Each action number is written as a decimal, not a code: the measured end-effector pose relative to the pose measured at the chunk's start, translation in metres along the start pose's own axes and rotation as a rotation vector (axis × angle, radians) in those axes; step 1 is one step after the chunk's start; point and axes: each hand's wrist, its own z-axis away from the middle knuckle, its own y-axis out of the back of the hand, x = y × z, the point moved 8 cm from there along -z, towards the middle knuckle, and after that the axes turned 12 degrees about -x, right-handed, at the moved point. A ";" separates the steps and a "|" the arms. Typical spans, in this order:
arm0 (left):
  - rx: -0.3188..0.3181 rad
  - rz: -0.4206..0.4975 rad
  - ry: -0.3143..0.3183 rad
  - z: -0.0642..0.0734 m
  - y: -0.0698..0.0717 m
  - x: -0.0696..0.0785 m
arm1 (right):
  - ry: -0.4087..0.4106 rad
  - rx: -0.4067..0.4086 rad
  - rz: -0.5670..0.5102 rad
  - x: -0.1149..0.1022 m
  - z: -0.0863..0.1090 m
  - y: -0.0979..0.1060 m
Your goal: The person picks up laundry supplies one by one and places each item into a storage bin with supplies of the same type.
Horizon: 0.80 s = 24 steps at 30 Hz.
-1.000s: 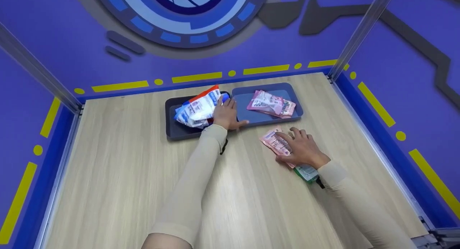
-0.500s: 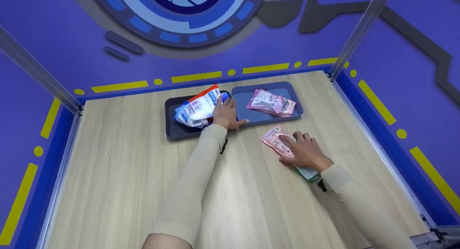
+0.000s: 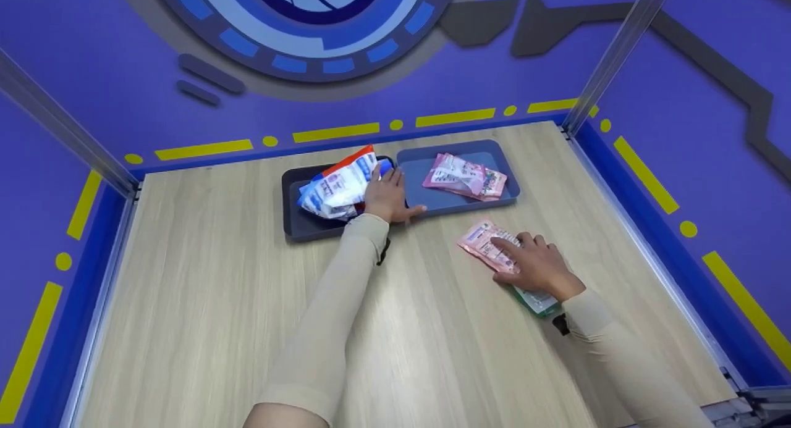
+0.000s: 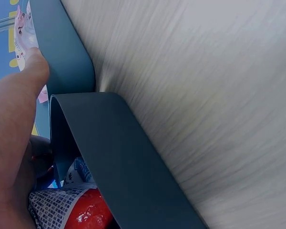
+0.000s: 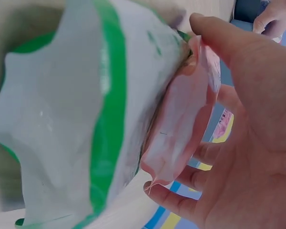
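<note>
My right hand (image 3: pixel 534 264) grips a pink packet (image 3: pixel 485 238) with thumb and fingers at its sides, over the right part of the table. Against that packet lies a white-and-green packet (image 5: pixel 71 129), mostly hidden under the hand in the head view. My left hand (image 3: pixel 386 196) rests at the right end of a dark tray (image 3: pixel 296 230), fingers stretched over a blue object (image 3: pixel 386 167) and thumb reaching across to the neighbouring tray's rim. Beside those fingers, a white-and-blue bag (image 3: pixel 337 190) with a red edge leans in the dark tray.
A blue-grey tray (image 3: pixel 411 159) abuts the dark one; it holds a pink-and-white packet (image 3: pixel 456 173) and another pink packet (image 3: pixel 494 184). All stand on a wooden table (image 3: pixel 216 292). Purple panels (image 3: pixel 74 33) with metal posts enclose its back and sides.
My right hand has shifted a little to the right and toward me, and the pink packet and the white-and-green packet have moved along with it. The left hand stays in place.
</note>
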 end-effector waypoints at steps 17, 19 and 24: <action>0.021 0.025 -0.010 0.005 0.005 -0.003 | -0.009 -0.014 0.001 0.002 -0.001 0.002; 0.024 0.012 -0.002 0.005 0.005 -0.003 | -0.005 -0.015 -0.002 0.002 -0.001 0.002; 0.025 -0.002 -0.005 0.005 0.003 0.001 | -0.003 -0.024 -0.009 0.003 0.002 0.001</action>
